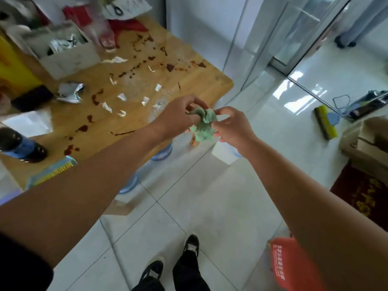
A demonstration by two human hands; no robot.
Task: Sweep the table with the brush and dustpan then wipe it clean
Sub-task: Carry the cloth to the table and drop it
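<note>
Down on the tiled floor, an orange bag (pixel 287 267) carries white writing and a red mat (pixel 361 198) carries gold characters, both too blurred to read. Just off the corner of the wooden worktop (pixel 210 85), a crumpled green cloth (pixel 204 128) hangs between both hands. The left hand (pixel 178 116) has its grip closed on the cloth's upper fold, fingertips pinching; the right hand (pixel 231 127) pinches the opposite side with curled fingers. Red-brown stains (pixel 170 67) and white paper scraps (pixel 121 96) lie across the worktop.
</note>
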